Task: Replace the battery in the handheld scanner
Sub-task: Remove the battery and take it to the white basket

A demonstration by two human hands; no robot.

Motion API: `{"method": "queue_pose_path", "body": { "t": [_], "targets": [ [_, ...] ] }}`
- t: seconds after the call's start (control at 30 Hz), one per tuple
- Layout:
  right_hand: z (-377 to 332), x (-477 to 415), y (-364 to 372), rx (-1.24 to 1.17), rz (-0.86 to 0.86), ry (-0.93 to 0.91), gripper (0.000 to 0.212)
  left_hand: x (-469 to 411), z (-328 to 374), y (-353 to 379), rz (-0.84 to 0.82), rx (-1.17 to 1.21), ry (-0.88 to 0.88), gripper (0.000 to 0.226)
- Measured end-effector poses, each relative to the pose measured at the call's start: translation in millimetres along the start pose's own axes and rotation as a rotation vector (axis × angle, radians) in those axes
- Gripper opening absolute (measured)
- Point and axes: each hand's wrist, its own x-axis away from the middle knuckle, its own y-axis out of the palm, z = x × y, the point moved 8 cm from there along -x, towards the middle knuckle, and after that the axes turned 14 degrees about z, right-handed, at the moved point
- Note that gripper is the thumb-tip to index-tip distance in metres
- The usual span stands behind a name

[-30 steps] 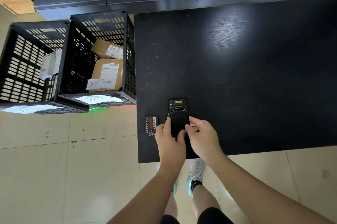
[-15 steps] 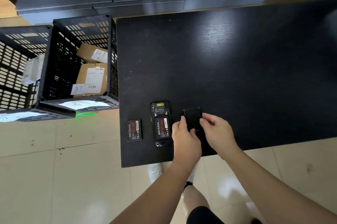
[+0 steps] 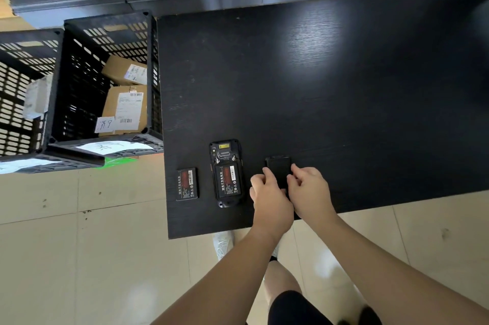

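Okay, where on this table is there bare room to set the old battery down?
Bare: the whole far and right table, beyond the scanner. Crowded: the near left edge, with spare battery, scanner, and back cover between left hand and right hand.

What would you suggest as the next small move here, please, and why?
Probably let go of the back cover, which both hands have on the table, and lift the battery from the open scanner; a spare battery lies beside it.
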Motion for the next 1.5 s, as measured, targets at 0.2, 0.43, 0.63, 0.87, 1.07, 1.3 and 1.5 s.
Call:
{"method": "queue_pose_path", "body": {
  "t": [0.2, 0.43, 0.63, 0.87, 1.07, 1.3, 1.5],
  "targets": [
    [-5.0, 4.5, -0.7, 0.048, 0.039, -0.057, 0.046, 4.6, 0.8, -12.0, 0.004, 0.022, 0.043, 0.07],
    [-69.2, 39.4, 19.2, -0.061, -0.036, -0.466, 0.044, -5.0, -35.3, -122.7, 0.379, 0.031, 0.195, 0.043],
    [-83.7, 52.1, 55.7, 0.109, -0.17, -0.593, 0.055, -18.7, -68.6, -128.2, 0.214, -0.204, 0.216, 0.039],
    [-81.8, 46.5, 59.4, 0.096, -0.204, -0.636, 0.052, -25.9, -71.1, -117.8, 0.156, -0.312, 0.285, 0.018],
    [-84.0, 50.9, 60.5, 0.217, -0.156, -0.876, 0.052, -18.5, -66.7, -109.7, 0.139, -0.499, 0.509, 0.042],
    [-83.8, 60.2, 59.3, 0.277, 0.024, -1.044, 0.052, -17.3, -71.7, -101.8, 0.175, -0.747, 0.687, 0.045],
    [-85.1, 65.9, 58.9, 0.214, 0.044, -1.013, 0.05, -15.9, -72.4, -102.1, 0.224, -0.636, 0.663, 0.044]
  ]
}}
